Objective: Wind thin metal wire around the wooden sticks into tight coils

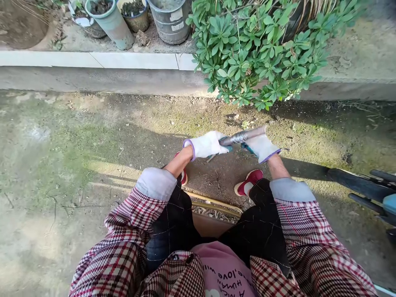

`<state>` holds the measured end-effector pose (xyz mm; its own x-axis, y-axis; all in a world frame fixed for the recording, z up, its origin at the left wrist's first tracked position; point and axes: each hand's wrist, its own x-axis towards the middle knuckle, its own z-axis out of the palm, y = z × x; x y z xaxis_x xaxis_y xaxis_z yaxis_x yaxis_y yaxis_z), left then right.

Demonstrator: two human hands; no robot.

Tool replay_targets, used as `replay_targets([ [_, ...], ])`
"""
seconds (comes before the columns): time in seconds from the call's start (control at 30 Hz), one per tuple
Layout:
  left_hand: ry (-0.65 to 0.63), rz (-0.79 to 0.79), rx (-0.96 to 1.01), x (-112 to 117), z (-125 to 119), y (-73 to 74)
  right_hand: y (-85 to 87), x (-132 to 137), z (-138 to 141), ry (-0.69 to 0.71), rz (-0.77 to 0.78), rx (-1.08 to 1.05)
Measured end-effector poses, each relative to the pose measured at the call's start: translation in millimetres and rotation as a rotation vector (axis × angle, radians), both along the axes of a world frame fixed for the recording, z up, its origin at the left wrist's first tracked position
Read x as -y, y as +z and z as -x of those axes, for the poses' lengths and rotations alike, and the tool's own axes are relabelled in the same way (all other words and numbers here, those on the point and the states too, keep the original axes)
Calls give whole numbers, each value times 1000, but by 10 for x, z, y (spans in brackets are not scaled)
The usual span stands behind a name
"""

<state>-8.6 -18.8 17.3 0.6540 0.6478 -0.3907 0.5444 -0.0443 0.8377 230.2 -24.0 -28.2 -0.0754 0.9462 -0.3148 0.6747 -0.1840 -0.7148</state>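
Head cam: wire-wrapped rod on my side of bush, near but apart from it, spanning hand to hand. Gloved L hand fingers clamped on rod's L end; R hand at other end, fingers mostly hidden, can't tell if closed. Tip, imo: firm grip w/ both, wrists straight, mind wire snagging.
Writing: pink shirt, well back from bush, upside-down print, "love will", "HUMA", rest cut off. Bucket L of bush: pale labels, txt unreadable.
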Motion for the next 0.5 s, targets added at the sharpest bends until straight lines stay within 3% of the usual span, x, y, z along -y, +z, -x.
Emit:
replay_targets([
  [0.13,241,48,30,-104,67,0,15,67,120,-7,64,-8],
  [0.23,309,-30,-153,-217,116,-54,102,126,200,4,88,-60],
  [0.37,219,-259,-524,-327,168,-154,231,210,289,71,64,-94],
  [0.5,-37,-336,-804,-273,125,-253,309,244,297,151,55,-44],
])
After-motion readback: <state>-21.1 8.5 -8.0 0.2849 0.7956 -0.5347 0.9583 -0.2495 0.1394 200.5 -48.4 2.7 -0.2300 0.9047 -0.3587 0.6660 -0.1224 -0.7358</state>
